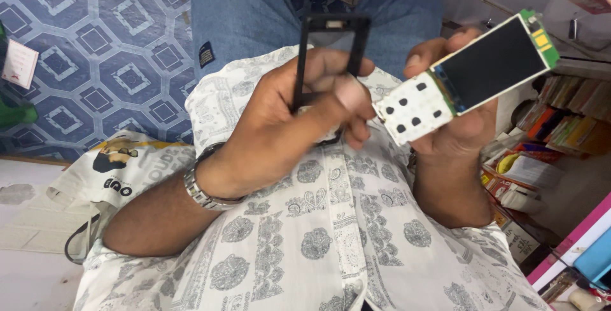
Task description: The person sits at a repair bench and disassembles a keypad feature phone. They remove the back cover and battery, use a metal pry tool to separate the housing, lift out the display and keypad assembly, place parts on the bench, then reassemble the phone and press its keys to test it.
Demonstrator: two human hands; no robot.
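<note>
The frame (331, 56) in the left hand (286, 126) is just left of the board (468, 75); the shelf (560, 133), perhaps with books, is far right.

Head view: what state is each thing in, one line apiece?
Black phone frame: empty shell, upright, held in left hand.
Phone circuit board: bare, out of its casing, dark screen, white keypad sheet attached, held tilted in right hand.
Wristwatch: worn on left wrist.

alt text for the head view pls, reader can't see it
The left hand holds an empty black phone frame upright, while the right hand holds a bare phone board with dark screen and white keypad sheet. Below them are a patterned white shirt and a metal wristwatch.
</note>
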